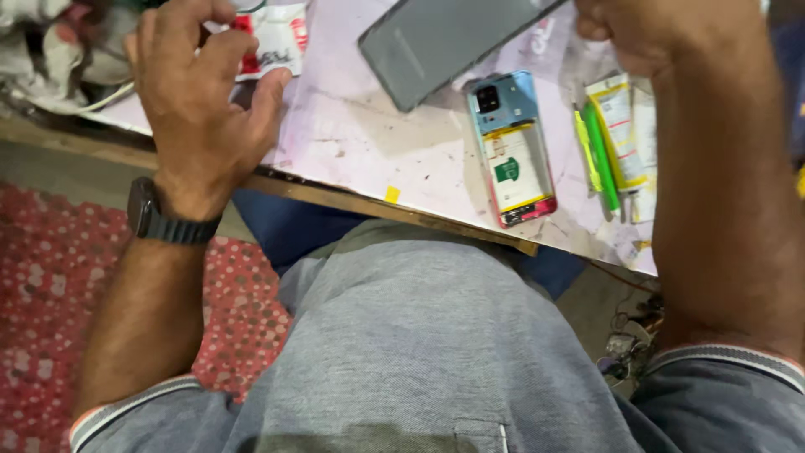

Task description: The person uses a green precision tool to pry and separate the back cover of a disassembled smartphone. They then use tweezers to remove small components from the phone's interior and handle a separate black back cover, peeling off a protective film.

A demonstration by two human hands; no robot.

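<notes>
Right hand point(646, 29) grips grey back cover point(444, 42) — raised leftward.

single head-worn view, looking steeply down from above the person's own chest, close in. grey knit shirt point(419, 335) fills the lower frame, pale scuffed worktop point(377, 151) runs across the top, tilted in frame. red dotted floor mat point(50, 285) at left. both forearms enter from the bottom corners.

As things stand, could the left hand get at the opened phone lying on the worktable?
Probably yes. The left hand sits over the worktable edge, and the bare stretch between it and the opened phone holds nothing. The grey back cover in the right hand hangs above and beyond, not across that path.
</notes>
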